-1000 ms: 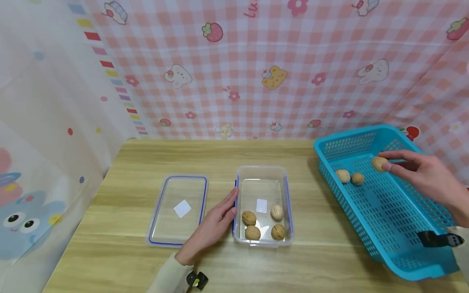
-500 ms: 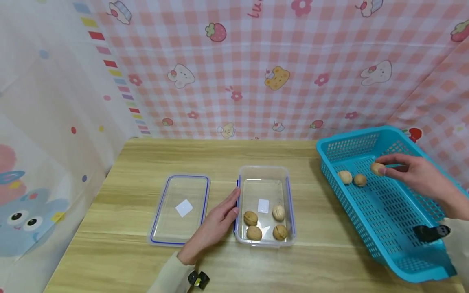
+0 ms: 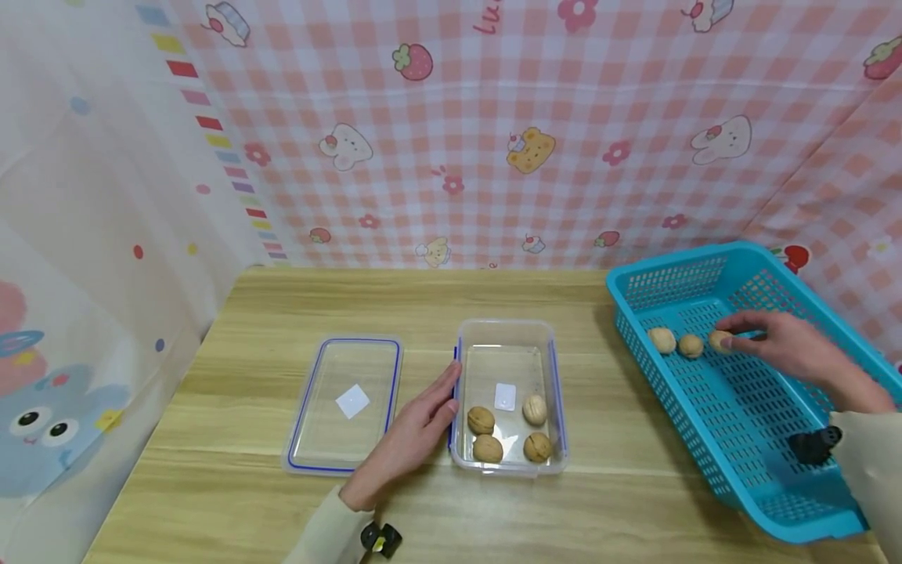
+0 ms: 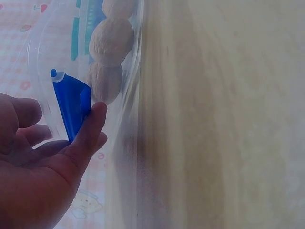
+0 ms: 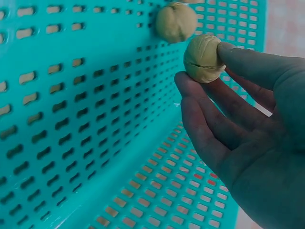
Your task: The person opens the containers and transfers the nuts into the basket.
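Walnut [image 3: 719, 341] at right of frame, inside turquoise basket [image 3: 747, 415], pinched between thumb and fingers of right hand [image 3: 789, 348]. 2 more walnuts [image 3: 690, 346] lie just left of it, near basket's left wall. Left hand [image 3: 412, 431], lower centre, unclenched: fingers extended, resting against left side of clear container [image 3: 503, 333]. 4 container walnuts [image 3: 481, 421] in its lower half. Blue-edged lid [image 3: 327, 439] lies flat, left of container, on wooden table [image 3: 232, 407]. Pink gingham cloth [image 3: 451, 117] fills upper frame.

The left hand [image 4: 50, 169] touches a blue latch [image 4: 71, 102] on a clear container [image 4: 52, 47] holding walnuts [image 4: 112, 42].
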`<state>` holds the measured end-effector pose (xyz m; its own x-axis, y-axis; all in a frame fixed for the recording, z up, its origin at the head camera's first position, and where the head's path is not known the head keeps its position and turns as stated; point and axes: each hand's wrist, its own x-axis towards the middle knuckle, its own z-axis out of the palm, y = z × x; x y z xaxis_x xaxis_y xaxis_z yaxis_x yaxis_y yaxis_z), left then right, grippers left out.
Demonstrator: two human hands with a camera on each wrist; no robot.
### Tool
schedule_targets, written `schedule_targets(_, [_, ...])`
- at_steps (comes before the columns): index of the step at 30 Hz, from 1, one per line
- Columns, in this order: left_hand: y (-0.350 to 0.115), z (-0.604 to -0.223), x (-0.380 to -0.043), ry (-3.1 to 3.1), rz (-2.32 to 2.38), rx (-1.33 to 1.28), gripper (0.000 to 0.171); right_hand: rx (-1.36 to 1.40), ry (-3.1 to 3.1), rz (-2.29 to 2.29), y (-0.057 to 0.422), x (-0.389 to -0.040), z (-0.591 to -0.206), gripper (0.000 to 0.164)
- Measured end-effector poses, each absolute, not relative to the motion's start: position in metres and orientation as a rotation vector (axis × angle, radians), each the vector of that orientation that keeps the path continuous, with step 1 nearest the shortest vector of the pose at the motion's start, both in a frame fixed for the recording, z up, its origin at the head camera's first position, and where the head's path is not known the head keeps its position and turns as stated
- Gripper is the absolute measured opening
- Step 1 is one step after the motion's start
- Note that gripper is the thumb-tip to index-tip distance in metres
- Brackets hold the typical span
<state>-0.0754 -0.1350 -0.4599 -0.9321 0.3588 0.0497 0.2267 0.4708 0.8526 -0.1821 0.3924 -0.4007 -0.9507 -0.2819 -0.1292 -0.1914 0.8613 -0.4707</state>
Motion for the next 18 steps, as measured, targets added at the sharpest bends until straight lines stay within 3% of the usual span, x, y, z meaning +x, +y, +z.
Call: schedule_targets(18, [-0.135, -0.459, -0.076, 2.564, 1.465, 0.512, 0.052, -0.345, 2.752, -0.612, 0.396, -0.192, -0.418, 0.038])
